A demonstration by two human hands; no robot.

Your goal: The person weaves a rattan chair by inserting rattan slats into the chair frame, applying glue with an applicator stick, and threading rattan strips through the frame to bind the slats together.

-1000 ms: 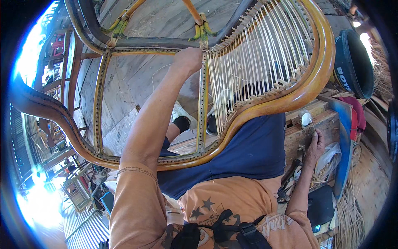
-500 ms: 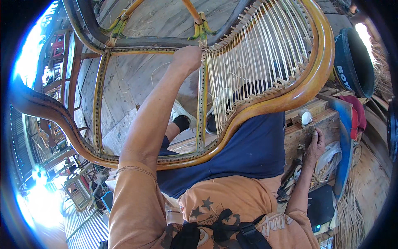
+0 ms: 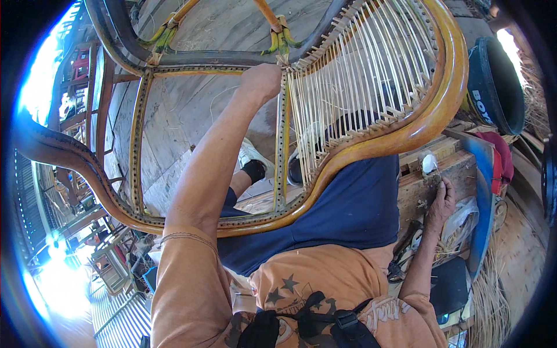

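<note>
A curved, varnished wooden furniture frame (image 3: 371, 152) lies across my lap, its inner edges drilled with rows of holes. Pale cane strands (image 3: 354, 75) are strung across its right-hand section, many with short pegs or ends sticking up at the rim. My left hand (image 3: 261, 81) is closed around the far rail, where the middle crossbar (image 3: 282, 133) meets it; its fingertips are hidden. Off to the right, my right hand (image 3: 444, 203) pinches a thin stick (image 3: 438, 173). The stick's far end is at a small white lump or cup (image 3: 429, 163) on a wooden block.
A dark bucket (image 3: 493, 87) stands at the far right. Beside my right forearm are a clear plastic bag (image 3: 461, 220) and a dark flat object (image 3: 449, 284). Loose cane strips (image 3: 493, 301) lie at the lower right. Wooden furniture parts (image 3: 107, 104) stand at the left.
My right hand and the stick have barely shifted by the white lump. My left hand stays at the same joint of the frame.
</note>
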